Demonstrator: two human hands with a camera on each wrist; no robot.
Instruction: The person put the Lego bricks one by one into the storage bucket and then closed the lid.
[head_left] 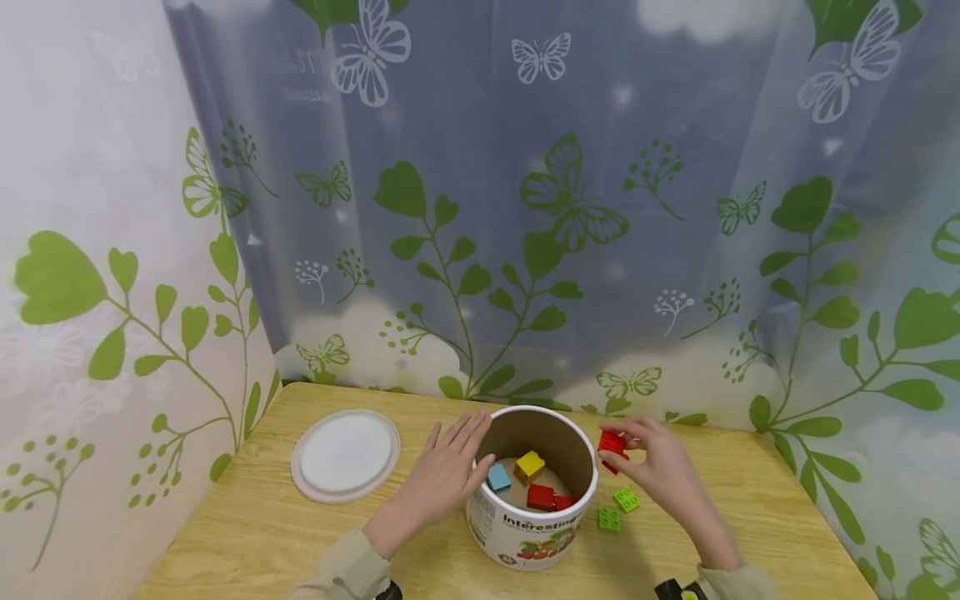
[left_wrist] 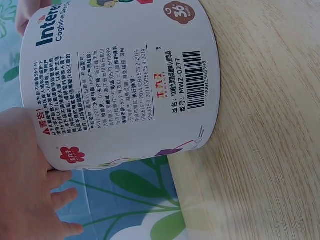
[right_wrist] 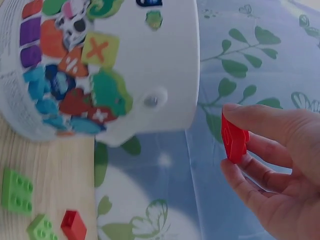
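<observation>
Head view shows the red block just to the right of the tub, outside its rim, with only a narrow gap between block and wall. The right hand pinches it between thumb and fingertips, so the opening lies to the left of this grip. Right wrist view gives the block's lie better: its longer side looks to span from thumb to fingertips, roughly crosswise to the tub's upright axis. How its height compares with the rim is hard to tell.

The right hand is by far the nearer to the block. Across the opening, the left hand rests at the left rim, fingers straight, holding no block.

Inside the tub lie a yellow block, a blue block and red pieces. Two green blocks sit on the table just beside the tub's right wall, and right wrist view adds a small red brick near them.
</observation>
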